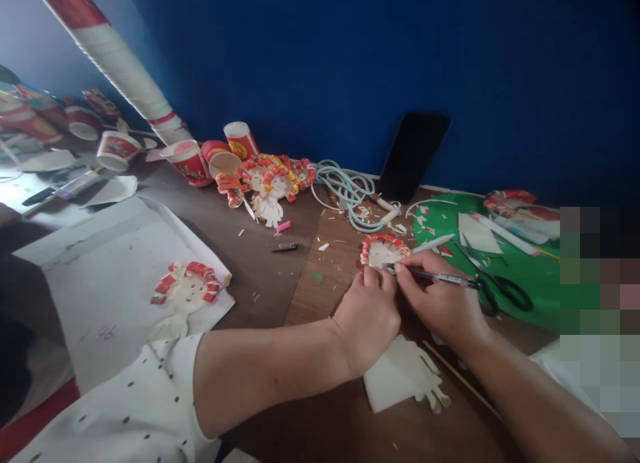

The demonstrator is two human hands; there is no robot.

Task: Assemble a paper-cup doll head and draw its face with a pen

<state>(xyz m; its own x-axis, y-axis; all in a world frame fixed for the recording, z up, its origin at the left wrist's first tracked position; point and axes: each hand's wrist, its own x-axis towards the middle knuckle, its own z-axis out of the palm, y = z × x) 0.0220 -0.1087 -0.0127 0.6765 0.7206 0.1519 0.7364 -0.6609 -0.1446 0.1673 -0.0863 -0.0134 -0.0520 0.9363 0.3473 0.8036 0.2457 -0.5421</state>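
My right hand (445, 299) is closed around a pen (443, 277), its tip at a paper doll (383, 253) with a round white face and a ring of red-and-white curls. My left hand (370, 306) is curled over the lower part of that doll, fingers pressed down, and hides most of it. Below the hands lies a cut white paper piece (395, 376) with a thin stick (460, 376) beside it. Near my right hand are black-handled scissors (505, 286) on a green sheet (535, 299).
Paper cups (187, 161) and more curled paper dolls (275, 183) stand along the blue wall. A coiled cable (345, 183) and a leaning phone (417, 153) are behind the hands. Another doll (190, 286) lies on white paper (90, 283) at left. A pen cap (285, 247) and paper scraps dot the table.
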